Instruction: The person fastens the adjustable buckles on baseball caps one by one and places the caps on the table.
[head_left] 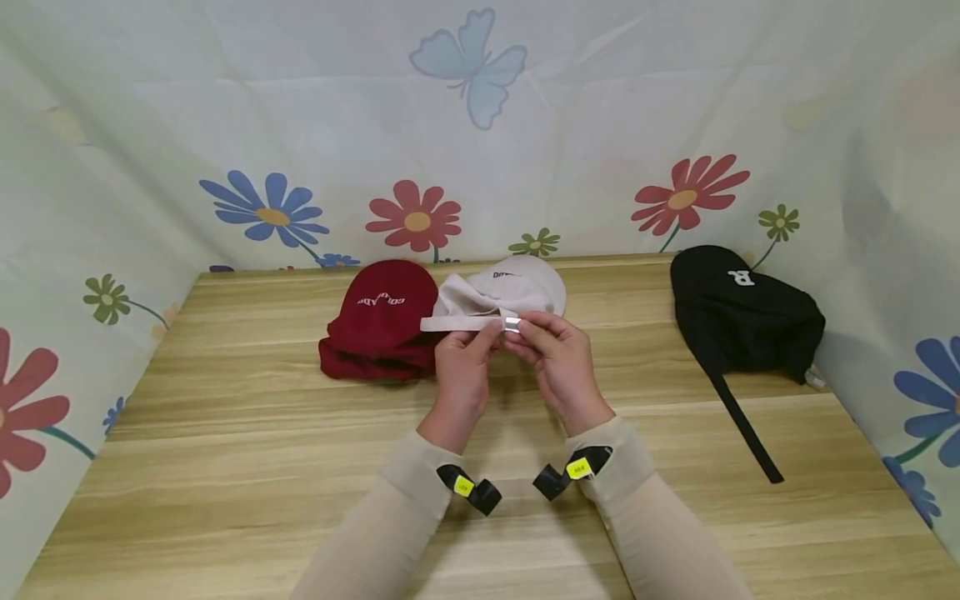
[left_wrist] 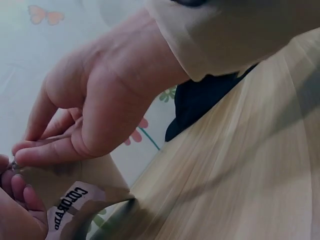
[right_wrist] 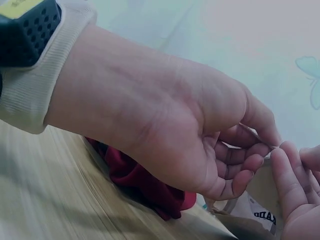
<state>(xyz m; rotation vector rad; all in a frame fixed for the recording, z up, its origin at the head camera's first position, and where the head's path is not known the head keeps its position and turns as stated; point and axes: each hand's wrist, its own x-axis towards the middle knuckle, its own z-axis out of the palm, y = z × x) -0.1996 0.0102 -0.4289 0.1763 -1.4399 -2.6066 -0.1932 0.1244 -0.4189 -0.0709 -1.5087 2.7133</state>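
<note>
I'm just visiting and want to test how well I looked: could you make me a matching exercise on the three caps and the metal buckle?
Things:
1. Red cap
2. Pale cap
3. Black cap
4. Metal buckle

Places and states:
A. Farthest right, dark strap trailing on the table
B. Shiny, at the right hand's fingertips
C. Farthest left of the caps
D. Light strap pinched by the left hand

Pairs: 1-C, 2-D, 3-A, 4-B.

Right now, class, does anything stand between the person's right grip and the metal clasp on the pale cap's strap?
Nothing visible does: the right grip pinches the metal clasp. The left grip holds the strap beside it. The black cap lies apart, farther right.
</note>
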